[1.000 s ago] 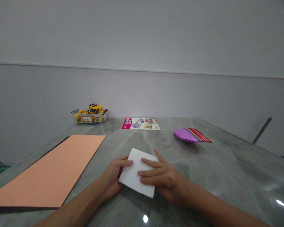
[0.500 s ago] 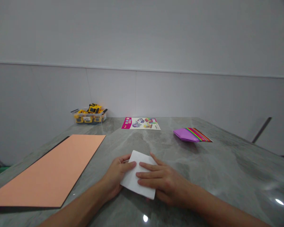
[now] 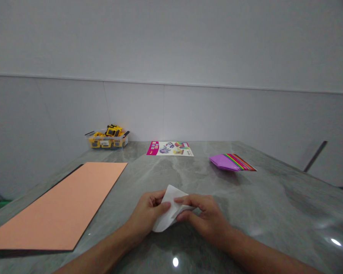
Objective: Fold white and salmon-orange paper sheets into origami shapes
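Observation:
A piece of white paper point(image 3: 166, 217) is held between both hands over the near middle of the grey table. My left hand point(image 3: 148, 211) pinches its left side, thumb on top and fingers behind. On the right, my right hand point(image 3: 207, 217) has thumb and index finger closed on the paper, whose right part is bent up and folded over. The fingers partly cover the fold, so its exact shape is hidden.
To the left lies a large orange sheet point(image 3: 65, 205) with a dark edge beneath. Farther back are a clear plastic box point(image 3: 107, 141) of yellow toy vehicles and a printed picture sheet point(image 3: 171, 148). A purple paper stack with striped colours point(image 3: 225, 162) rests at right on the marbled table point(image 3: 274, 213).
My right hand has gone from lying spread across the flat paper to pinching its right side. That side is now bent, and the paper has turned and shows narrower.

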Demonstrator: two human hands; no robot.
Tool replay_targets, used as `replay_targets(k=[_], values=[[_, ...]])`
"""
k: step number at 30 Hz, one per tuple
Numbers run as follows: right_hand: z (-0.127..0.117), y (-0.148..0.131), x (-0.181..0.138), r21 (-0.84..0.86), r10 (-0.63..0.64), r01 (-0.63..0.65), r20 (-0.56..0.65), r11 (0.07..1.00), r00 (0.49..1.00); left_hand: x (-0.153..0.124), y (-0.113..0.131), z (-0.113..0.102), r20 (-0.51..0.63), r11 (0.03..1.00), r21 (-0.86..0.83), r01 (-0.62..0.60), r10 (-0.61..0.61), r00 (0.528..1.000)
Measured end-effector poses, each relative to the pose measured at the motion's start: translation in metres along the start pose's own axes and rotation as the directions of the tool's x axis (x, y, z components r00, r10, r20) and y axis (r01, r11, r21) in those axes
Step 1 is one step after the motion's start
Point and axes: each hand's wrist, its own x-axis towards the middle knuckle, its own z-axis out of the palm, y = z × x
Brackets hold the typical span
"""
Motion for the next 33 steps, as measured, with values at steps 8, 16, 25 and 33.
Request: replay_targets(k=[8, 16, 25, 33], values=[[0.0, -0.012, 0.004, 0.049, 0.029, -0.029, 0.007, 0.998, 1.0, -0.002, 0.004, 0.007, 0.054, 0.995, 0.103, -0.009, 0.003, 0.999], [-0.003, -0.009, 0.011, 0.174, 0.13, -0.137, 0.05, 0.975, 0.99, -0.014, 0.001, 0.017, -0.003, 0.947, 0.312, -0.073, 0.078, 0.997], [0.0, -0.006, 0.007, 0.023, 0.278, -0.277, -0.036, 0.961, 0.96, -0.01, 0.003, 0.013, -0.05, 0.873, 0.47, -0.131, 0.175, 0.983], [0.005, 0.002, 0.008, 0.451, 0.372, -0.425, 0.206, 0.785, 0.905, -0.005, -0.001, 0.0, -0.085, 0.983, 0.13, -0.126, 0.138, 0.987]])
